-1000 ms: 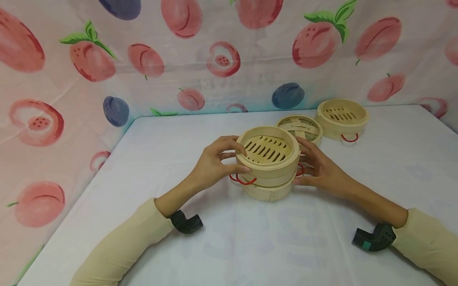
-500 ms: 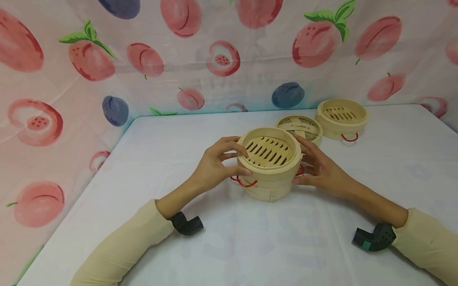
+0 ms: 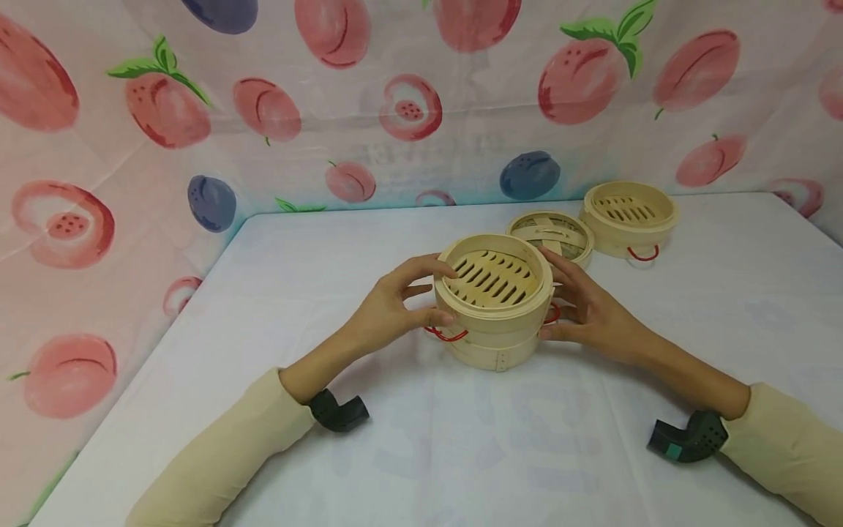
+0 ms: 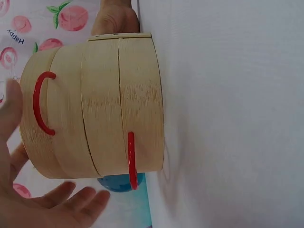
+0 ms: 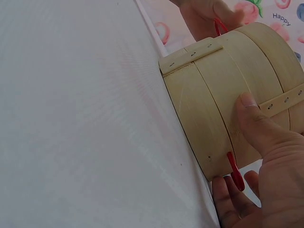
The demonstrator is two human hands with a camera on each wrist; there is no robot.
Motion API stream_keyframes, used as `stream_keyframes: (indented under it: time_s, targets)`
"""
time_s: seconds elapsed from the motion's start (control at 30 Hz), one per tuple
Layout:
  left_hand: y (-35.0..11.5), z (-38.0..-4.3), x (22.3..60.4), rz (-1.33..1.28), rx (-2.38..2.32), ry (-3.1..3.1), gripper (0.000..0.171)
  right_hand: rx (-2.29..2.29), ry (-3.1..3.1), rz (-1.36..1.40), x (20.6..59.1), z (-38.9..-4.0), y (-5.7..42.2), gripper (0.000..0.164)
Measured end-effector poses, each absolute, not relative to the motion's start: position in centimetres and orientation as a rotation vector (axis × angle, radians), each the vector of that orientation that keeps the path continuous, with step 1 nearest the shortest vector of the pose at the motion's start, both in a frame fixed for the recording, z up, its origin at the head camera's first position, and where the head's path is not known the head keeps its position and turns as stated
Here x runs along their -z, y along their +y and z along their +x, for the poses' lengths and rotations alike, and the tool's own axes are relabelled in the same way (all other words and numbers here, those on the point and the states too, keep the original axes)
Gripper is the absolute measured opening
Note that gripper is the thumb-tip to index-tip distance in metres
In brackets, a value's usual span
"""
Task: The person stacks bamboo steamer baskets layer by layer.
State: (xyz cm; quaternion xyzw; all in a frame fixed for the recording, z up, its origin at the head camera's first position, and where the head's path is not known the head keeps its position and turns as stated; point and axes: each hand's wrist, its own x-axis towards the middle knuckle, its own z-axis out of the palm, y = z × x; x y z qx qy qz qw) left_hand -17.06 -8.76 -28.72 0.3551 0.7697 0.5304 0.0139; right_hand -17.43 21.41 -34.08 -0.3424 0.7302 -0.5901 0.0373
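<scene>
A round bamboo steamer basket [image 3: 494, 340] stands stacked in tiers on the white cloth, its slatted floor showing at the top. Red loop handles [image 4: 132, 159] stick out from its sides. At its left side is my left hand [image 3: 388, 307], index finger by the top rim and thumb low beside the wall. In the left wrist view those fingers [image 4: 90, 202] are spread and apart from the bamboo. My right hand [image 3: 593, 311] holds the stack from the right, its thumb [image 5: 251, 118] against the wall and the other fingers round the far side, partly hidden.
Behind the stack lies a woven bamboo lid [image 3: 553, 233]. Another bamboo steamer basket [image 3: 630, 238] with a red handle stands farther back to the right. A fruit-print cloth [image 3: 408, 161] hangs behind the table's far edge.
The upper basket has settled down evenly onto the lower one, closing the gap between them. My left hand has loosened and shifted slightly left; the right hand has stayed in place.
</scene>
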Motion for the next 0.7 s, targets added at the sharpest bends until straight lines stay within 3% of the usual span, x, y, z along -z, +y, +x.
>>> stream_keyframes:
  time_s: [0.2,0.7]
  targets:
    - [-8.3,-17.3,30.4,1.257,-1.459,2.567,0.084,1.799,2.255,-1.027,34.1,-17.5,21.5,0.103]
    - [-8.1,-15.6,27.7,1.273,-1.516,2.468,0.074,1.809,2.257,-1.047,34.1,-17.5,21.5,0.103]
